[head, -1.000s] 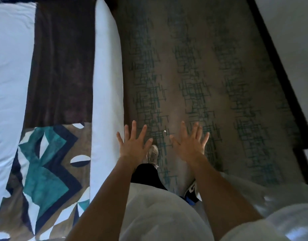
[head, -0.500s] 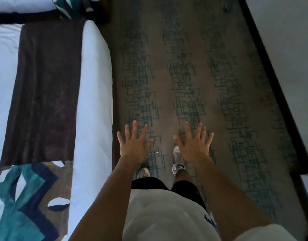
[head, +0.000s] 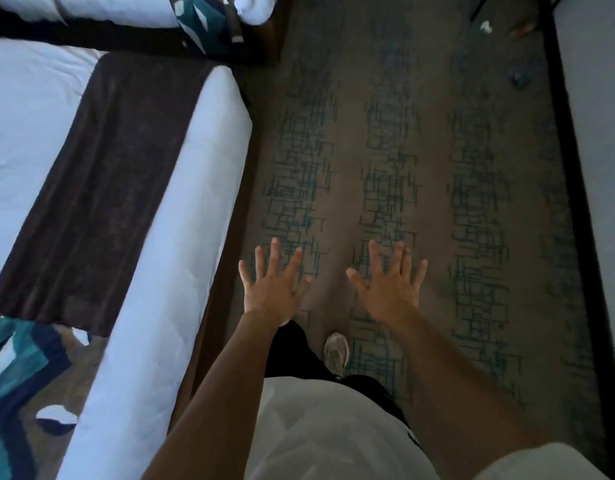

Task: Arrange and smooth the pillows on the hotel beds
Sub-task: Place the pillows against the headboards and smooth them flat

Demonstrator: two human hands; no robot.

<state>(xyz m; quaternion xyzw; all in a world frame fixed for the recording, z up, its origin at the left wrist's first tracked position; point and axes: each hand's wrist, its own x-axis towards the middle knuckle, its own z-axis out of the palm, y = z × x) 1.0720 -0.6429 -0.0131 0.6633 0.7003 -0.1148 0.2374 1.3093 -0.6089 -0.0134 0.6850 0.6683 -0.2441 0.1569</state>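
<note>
My left hand [head: 273, 289] and my right hand [head: 389, 284] are stretched out in front of me over the carpet, palms down, fingers spread, holding nothing. To my left lies a white bed [head: 181, 209] with a dark brown runner [head: 101, 188] across it and a teal, navy and tan patterned runner [head: 18, 386] at the lower left. A second white bed [head: 101, 8] sits at the top left, with a teal patterned cloth [head: 202, 22] at its end. No pillow is in view.
Brown carpet with teal line patterns [head: 385, 150] runs ahead between the bed and a pale wall with a dark baseboard [head: 573, 174] on the right. Small bits of litter [head: 486, 26] lie on the floor far ahead. One of my shoes [head: 336, 351] shows below my hands.
I have walked forward along the bed's foot. The patterned runner has slid down and left in view, and the second bed has come into sight at the top. My hands stay spread.
</note>
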